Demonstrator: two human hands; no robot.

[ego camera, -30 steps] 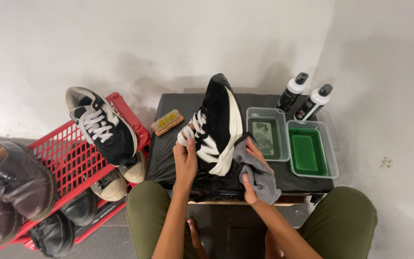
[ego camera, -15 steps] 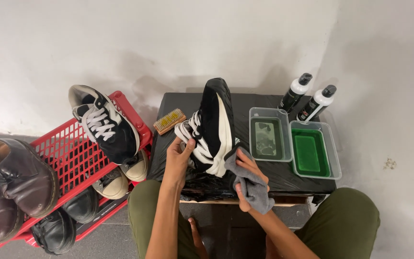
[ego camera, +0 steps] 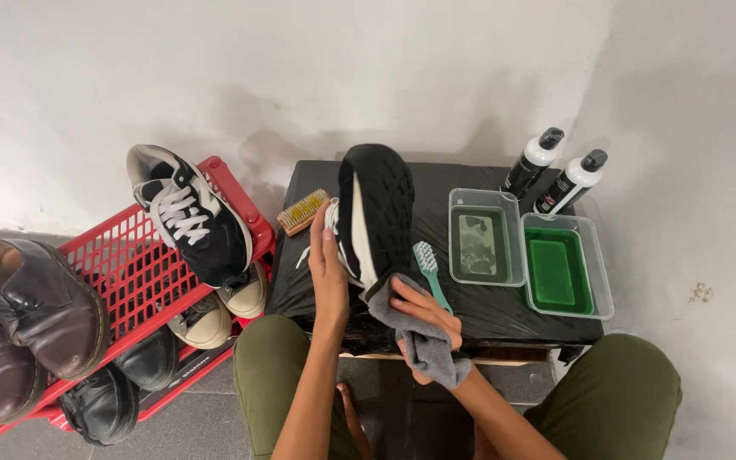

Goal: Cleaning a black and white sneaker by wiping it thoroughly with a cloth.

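Right hand (ego camera: 423,308) presses grey cloth (ego camera: 426,345) hiding sneaker (ego camera: 376,213) heel.

Both forearms are seen bare, with no sleeves, watch or rings visible on the left hand (ego camera: 330,273) or the right hand (ego camera: 423,311). Below the hands, olive-green trousers (ego camera: 278,366) are worn over both thighs, and bare feet are glimpsed between them.

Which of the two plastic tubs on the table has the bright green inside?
The right-hand tub, nearest the wall corner, in front of the two bottles. Its inside is bright green, while the left tub beside the teal brush holds darker, murky contents.
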